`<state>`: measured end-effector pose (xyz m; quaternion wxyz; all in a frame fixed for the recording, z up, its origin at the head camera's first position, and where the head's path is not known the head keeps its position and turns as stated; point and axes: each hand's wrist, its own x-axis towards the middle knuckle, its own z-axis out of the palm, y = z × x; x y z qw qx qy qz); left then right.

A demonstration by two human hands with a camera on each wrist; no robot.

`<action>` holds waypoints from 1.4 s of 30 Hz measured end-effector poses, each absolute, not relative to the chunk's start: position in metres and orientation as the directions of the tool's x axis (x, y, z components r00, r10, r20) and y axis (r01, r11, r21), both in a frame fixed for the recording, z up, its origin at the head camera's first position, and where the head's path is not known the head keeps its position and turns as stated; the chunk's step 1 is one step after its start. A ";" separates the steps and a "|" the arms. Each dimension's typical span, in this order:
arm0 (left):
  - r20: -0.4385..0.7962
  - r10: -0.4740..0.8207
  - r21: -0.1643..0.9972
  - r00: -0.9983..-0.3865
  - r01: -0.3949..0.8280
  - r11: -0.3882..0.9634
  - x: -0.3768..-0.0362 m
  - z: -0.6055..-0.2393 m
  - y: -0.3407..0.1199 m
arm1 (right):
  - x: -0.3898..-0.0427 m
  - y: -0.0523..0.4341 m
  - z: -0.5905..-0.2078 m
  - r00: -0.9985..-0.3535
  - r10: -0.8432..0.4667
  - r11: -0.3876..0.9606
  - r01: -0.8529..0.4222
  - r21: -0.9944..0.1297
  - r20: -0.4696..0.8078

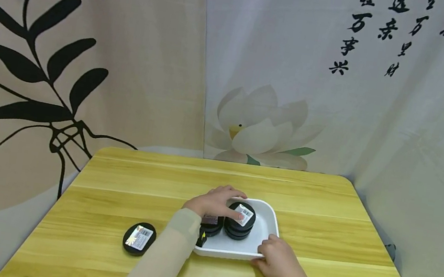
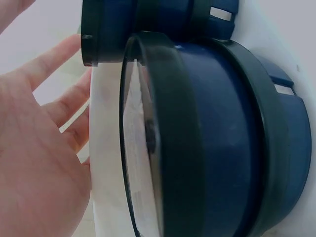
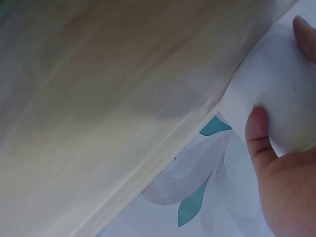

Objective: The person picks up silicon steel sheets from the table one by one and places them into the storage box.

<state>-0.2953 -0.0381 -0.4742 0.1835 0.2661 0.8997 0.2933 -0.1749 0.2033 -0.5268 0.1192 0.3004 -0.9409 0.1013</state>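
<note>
Hands at the white tray [image 1: 268,213]

Left hand [image 1: 216,201] rests relaxed fingers on the stacked black tins [image 1: 239,221], at its 3 o'clock; right hand [image 1: 279,260] grips the tray's near-right corner.

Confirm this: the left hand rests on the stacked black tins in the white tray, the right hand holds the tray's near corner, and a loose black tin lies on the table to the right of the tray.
One detail is wrong. The loose tin lies to the left of the tray, not the right, as the head view shows. The rest holds: the left hand rests on the stacked tins, and the right hand holds the tray's near corner.
</note>
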 end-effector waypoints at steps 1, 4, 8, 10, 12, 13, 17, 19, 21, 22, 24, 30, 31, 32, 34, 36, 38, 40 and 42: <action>-0.171 0.584 0.637 -0.793 0.364 0.680 -0.295 -0.474 -0.039 | -0.175 0.203 -0.527 -0.791 -0.542 0.799 -0.590 -0.117 0.285; -0.155 0.583 0.659 -0.798 0.356 0.662 -0.295 -0.472 -0.039 | -0.175 0.203 -0.526 -0.792 -0.539 0.801 -0.587 -0.118 0.285; -0.137 0.588 0.677 -0.797 0.358 0.643 -0.295 -0.471 -0.039 | -0.176 0.203 -0.525 -0.794 -0.539 0.801 -0.586 -0.120 0.282; -0.133 0.586 0.688 -0.799 0.351 0.636 -0.295 -0.471 -0.039 | -0.176 0.203 -0.526 -0.791 -0.543 0.800 -0.589 -0.115 0.282; -0.123 0.588 0.701 -0.800 0.350 0.622 -0.295 -0.471 -0.039 | -0.176 0.204 -0.527 -0.791 -0.543 0.800 -0.590 -0.114 0.280; -0.112 0.590 0.706 -0.799 0.354 0.614 -0.295 -0.471 -0.039 | -0.176 0.204 -0.528 -0.791 -0.544 0.800 -0.590 -0.112 0.280; -0.070 0.592 0.723 -0.803 0.368 0.584 -0.295 -0.468 -0.041 | -0.175 0.203 -0.529 -0.793 -0.542 0.801 -0.588 -0.115 0.279; -0.055 0.591 0.726 -0.805 0.374 0.578 -0.294 -0.465 -0.042 | -0.176 0.203 -0.529 -0.792 -0.543 0.800 -0.589 -0.115 0.281; -0.048 0.587 0.727 -0.808 0.375 0.575 -0.293 -0.463 -0.042 | -0.176 0.203 -0.530 -0.791 -0.543 0.799 -0.590 -0.115 0.283; -0.047 0.585 0.727 -0.810 0.374 0.576 -0.292 -0.461 -0.043 | -0.176 0.202 -0.530 -0.790 -0.543 0.799 -0.591 -0.114 0.285; -0.040 0.584 0.727 -0.810 0.378 0.574 -0.292 -0.460 -0.044 | -0.176 0.202 -0.529 -0.789 -0.543 0.799 -0.591 -0.112 0.287; 0.012 0.599 0.716 -0.800 0.425 0.553 -0.289 -0.458 -0.051 | -0.174 0.201 -0.527 -0.782 -0.545 0.794 -0.597 -0.114 0.303; 0.020 0.599 0.718 -0.801 0.428 0.548 -0.288 -0.457 -0.053 | -0.174 0.201 -0.526 -0.782 -0.544 0.794 -0.597 -0.116 0.304; 0.027 0.598 0.721 -0.801 0.430 0.543 -0.287 -0.456 -0.054 | -0.174 0.201 -0.526 -0.782 -0.544 0.794 -0.597 -0.116 0.305; 0.034 0.590 0.725 -0.806 0.426 0.541 -0.285 -0.455 -0.056 | -0.174 0.201 -0.526 -0.780 -0.545 0.793 -0.599 -0.113 0.306; 0.044 0.581 0.726 -0.813 0.426 0.540 -0.283 -0.454 -0.059 | -0.174 0.201 -0.526 -0.779 -0.547 0.792 -0.600 -0.111 0.307; 0.053 0.573 0.727 -0.818 0.425 0.539 -0.281 -0.452 -0.061 | -0.174 0.201 -0.526 -0.777 -0.549 0.790 -0.602 -0.112 0.308; 0.064 0.563 0.728 -0.824 0.424 0.539 -0.279 -0.451 -0.062 | -0.174 0.201 -0.527 -0.775 -0.550 0.789 -0.605 -0.112 0.312; 0.072 0.550 0.734 -0.832 0.417 0.535 -0.276 -0.449 -0.064 | -0.174 0.201 -0.528 -0.772 -0.549 0.787 -0.607 -0.114 0.319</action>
